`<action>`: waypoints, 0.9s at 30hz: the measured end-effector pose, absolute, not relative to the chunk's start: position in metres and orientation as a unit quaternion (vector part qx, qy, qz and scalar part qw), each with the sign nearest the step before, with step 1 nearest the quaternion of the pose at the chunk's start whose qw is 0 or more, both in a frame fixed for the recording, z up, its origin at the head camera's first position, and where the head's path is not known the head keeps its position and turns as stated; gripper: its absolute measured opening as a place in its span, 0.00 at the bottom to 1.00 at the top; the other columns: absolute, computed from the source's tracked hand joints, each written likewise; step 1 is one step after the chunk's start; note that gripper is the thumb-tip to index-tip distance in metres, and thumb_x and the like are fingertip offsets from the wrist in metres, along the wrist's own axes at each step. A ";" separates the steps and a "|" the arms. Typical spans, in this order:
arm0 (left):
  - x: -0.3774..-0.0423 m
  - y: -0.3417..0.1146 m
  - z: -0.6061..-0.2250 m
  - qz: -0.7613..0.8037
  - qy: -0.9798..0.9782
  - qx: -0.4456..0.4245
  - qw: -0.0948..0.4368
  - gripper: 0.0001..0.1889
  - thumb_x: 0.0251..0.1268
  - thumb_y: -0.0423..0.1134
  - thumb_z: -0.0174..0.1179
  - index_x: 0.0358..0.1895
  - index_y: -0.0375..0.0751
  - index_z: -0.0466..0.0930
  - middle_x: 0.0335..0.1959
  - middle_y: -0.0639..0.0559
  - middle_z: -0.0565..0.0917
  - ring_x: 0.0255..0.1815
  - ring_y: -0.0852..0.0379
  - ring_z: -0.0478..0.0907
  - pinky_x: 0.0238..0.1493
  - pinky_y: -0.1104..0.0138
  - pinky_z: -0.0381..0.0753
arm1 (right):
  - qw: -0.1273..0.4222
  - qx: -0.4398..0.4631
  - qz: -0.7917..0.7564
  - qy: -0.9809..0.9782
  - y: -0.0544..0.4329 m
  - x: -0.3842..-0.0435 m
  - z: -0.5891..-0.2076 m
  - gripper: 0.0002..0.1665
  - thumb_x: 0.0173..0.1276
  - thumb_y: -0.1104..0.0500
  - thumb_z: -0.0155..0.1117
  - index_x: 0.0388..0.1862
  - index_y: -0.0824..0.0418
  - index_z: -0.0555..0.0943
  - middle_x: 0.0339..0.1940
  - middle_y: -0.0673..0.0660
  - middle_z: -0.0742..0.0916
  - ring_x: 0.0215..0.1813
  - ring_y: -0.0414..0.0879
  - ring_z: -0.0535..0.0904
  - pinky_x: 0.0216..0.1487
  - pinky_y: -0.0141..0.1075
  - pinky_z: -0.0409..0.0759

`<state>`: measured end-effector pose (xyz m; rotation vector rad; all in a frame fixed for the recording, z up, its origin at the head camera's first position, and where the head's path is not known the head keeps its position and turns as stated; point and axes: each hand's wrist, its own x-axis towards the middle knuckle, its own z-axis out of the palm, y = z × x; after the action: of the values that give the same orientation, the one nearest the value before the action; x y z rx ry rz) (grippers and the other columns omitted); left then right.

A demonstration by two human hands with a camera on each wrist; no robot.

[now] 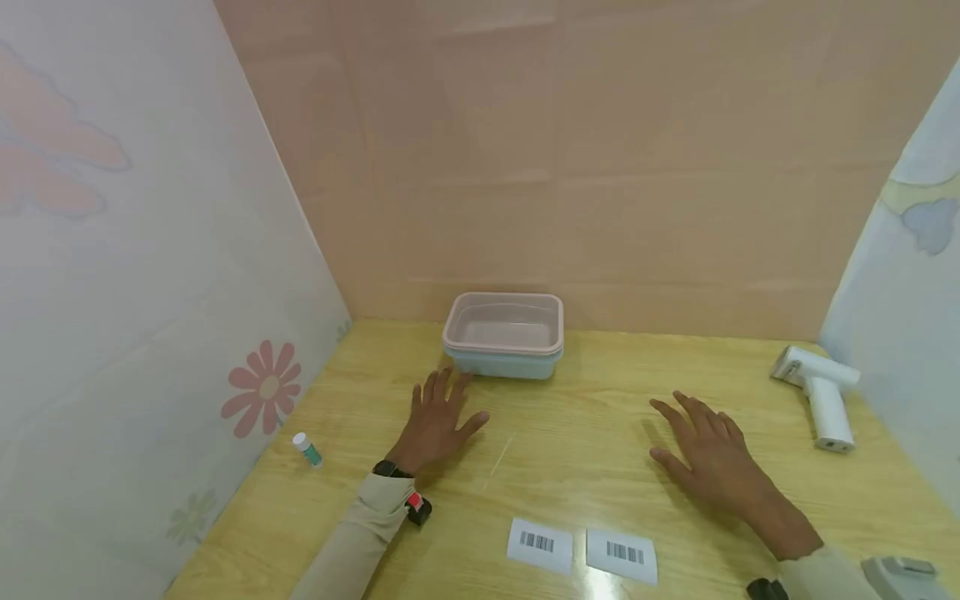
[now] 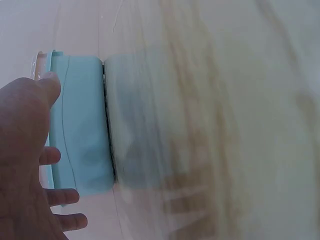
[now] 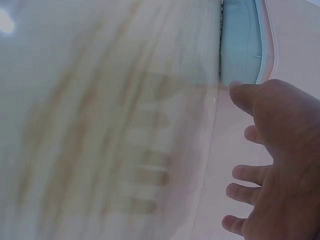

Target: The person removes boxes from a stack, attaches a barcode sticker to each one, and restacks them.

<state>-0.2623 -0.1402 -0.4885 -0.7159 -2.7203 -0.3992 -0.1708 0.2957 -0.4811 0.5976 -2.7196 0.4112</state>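
Note:
Near the back of the table stand two nested rectangular containers, a pink one [image 1: 510,346] on top and a light blue one [image 1: 502,364] beneath. My left hand [image 1: 437,421] is spread just in front of their near left corner, holding nothing. In the left wrist view its thumb and fingers overlap the blue container [image 2: 82,125]. Over the right half of the table hovers my right hand [image 1: 708,458], fingers apart, with nothing in it. Two white labels with barcodes, a left one [image 1: 540,560] and a right one [image 1: 621,569], lie at the front between the hands.
A white handheld barcode scanner [image 1: 821,392] lies at the right by the side panel. Its grey-white base [image 1: 900,577] shows at the bottom right. At the left lies a small glue stick [image 1: 308,450] with a white cap. Panels [image 1: 540,167] enclose the back and sides.

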 end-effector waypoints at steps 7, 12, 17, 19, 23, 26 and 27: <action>-0.267 -0.140 -0.489 -0.151 -0.943 -0.250 0.161 0.38 0.73 0.62 0.53 0.73 0.36 0.62 0.70 0.28 0.63 0.72 0.29 0.58 0.63 0.30 0.59 | 0.154 0.208 0.149 -0.954 0.293 -0.176 -0.480 0.44 0.72 0.46 0.66 0.79 0.56 0.59 0.73 0.74 0.64 0.67 0.76 0.62 0.59 0.75 0.54; -0.273 -0.143 -0.494 -0.173 -0.938 -0.239 0.179 0.39 0.72 0.61 0.56 0.70 0.30 0.64 0.65 0.29 0.67 0.69 0.31 0.63 0.65 0.37 0.63 | 0.147 0.207 0.160 -0.954 0.285 -0.180 -0.478 0.43 0.72 0.46 0.66 0.79 0.56 0.61 0.73 0.73 0.65 0.68 0.74 0.62 0.59 0.73 0.57; -0.289 -0.147 -0.487 -0.268 -0.934 -0.181 0.153 0.46 0.68 0.64 0.59 0.73 0.31 0.55 0.67 0.32 0.62 0.65 0.34 0.64 0.60 0.42 0.71 | 0.167 0.222 0.152 -0.949 0.273 -0.191 -0.473 0.41 0.72 0.50 0.67 0.78 0.56 0.62 0.66 0.69 0.74 0.63 0.72 0.71 0.57 0.71 0.64; -0.299 -0.149 -0.480 -0.323 -0.928 -0.143 0.114 0.51 0.65 0.67 0.60 0.77 0.36 0.48 0.70 0.33 0.58 0.68 0.34 0.60 0.60 0.41 0.70 | 0.175 0.230 0.150 -0.946 0.266 -0.198 -0.468 0.39 0.72 0.52 0.67 0.78 0.56 0.63 0.62 0.66 0.78 0.60 0.69 0.74 0.55 0.70 0.67; -0.327 -0.155 -0.471 -0.405 -0.908 -0.097 0.043 0.59 0.59 0.68 0.65 0.81 0.47 0.36 0.75 0.33 0.51 0.74 0.32 0.52 0.65 0.37 0.64 | 0.187 0.244 0.172 -0.936 0.249 -0.220 -0.456 0.34 0.73 0.55 0.66 0.74 0.56 0.68 0.54 0.63 0.81 0.53 0.62 0.77 0.50 0.65 0.73; -0.350 -0.159 -0.472 -0.430 -0.897 -0.103 0.008 0.63 0.55 0.68 0.67 0.82 0.53 0.31 0.78 0.33 0.48 0.77 0.33 0.48 0.67 0.36 0.60 | 0.180 0.256 0.211 -0.926 0.236 -0.240 -0.447 0.29 0.75 0.54 0.63 0.72 0.55 0.70 0.51 0.60 0.81 0.51 0.57 0.78 0.48 0.59 0.74; -0.357 -0.160 -0.473 -0.437 -0.893 -0.111 -0.002 0.64 0.54 0.69 0.67 0.82 0.53 0.30 0.78 0.33 0.46 0.78 0.33 0.47 0.68 0.36 0.59 | 0.172 0.258 0.228 -0.923 0.231 -0.247 -0.445 0.28 0.76 0.53 0.62 0.72 0.55 0.70 0.51 0.60 0.81 0.51 0.55 0.77 0.48 0.57 0.75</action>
<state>-0.3567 -0.1603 -0.4734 -0.3492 -2.8074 -1.3739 -0.2472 0.2313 -0.4446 0.7332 -2.6204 0.6462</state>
